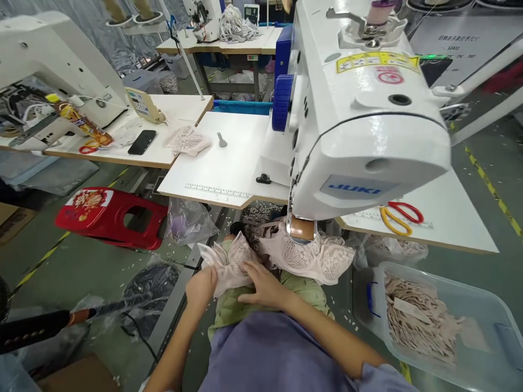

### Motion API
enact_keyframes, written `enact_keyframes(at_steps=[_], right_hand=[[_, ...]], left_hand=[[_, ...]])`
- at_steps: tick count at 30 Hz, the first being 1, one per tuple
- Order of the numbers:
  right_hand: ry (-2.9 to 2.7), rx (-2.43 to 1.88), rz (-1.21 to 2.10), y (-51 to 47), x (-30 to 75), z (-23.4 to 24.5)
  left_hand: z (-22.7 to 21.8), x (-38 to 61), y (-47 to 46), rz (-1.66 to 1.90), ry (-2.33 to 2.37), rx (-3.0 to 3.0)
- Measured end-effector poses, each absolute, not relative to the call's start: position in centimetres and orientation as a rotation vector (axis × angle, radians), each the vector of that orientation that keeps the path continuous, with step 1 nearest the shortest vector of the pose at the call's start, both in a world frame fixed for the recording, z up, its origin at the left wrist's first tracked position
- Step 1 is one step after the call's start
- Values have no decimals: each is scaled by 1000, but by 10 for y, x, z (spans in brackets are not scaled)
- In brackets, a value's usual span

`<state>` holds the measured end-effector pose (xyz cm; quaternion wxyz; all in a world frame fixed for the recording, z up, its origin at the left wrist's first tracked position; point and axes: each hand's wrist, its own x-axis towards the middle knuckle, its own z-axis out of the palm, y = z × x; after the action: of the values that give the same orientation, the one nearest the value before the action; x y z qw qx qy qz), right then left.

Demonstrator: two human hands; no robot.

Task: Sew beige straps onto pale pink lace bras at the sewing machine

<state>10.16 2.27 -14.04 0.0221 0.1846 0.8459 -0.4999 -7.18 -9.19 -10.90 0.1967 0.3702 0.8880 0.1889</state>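
A pale pink lace bra piece (pixel 229 264) lies on my lap over green trousers. My left hand (pixel 201 288) grips its left edge, fingers curled on the fabric. My right hand (pixel 261 284) rests flat on top of the piece, fingers pressed down on it. More pink lace garments (pixel 316 256) hang just to the right, under the head of the white JUKI sewing machine (pixel 359 114).
The white sewing table (pixel 223 163) carries a ruler strip and red and yellow scissors (pixel 400 215). A clear bin of pink straps (pixel 425 321) stands on the floor at right. A red stool (pixel 110 215) and plastic bags sit at left, beside another machine table with a phone (pixel 142 142).
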Motion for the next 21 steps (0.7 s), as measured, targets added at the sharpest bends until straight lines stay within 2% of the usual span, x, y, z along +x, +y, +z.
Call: enact_keyframes(at_steps=[5,7,9,12,15,17,21], right_hand=[[2661,266,-1544,28,117,-118],[2618,257,-1637,35,145,-92],[2466,347,-1915,43,177,-59],[2175,583,-2268,51,217,-9],[1957,674,-2533,60,244,27],[2008,601,-2496,73,260,40],[2286,544,-1876,107,291,35]], left_hand=[[-67,-29,-92,712,2221,1200],[-63,-15,-77,994,2057,1050],[-66,3,-53,1207,1743,819],[-75,42,-15,1070,1261,724],[-80,74,9,941,1039,765],[-83,76,17,976,1001,695],[-85,40,16,1276,1273,575]])
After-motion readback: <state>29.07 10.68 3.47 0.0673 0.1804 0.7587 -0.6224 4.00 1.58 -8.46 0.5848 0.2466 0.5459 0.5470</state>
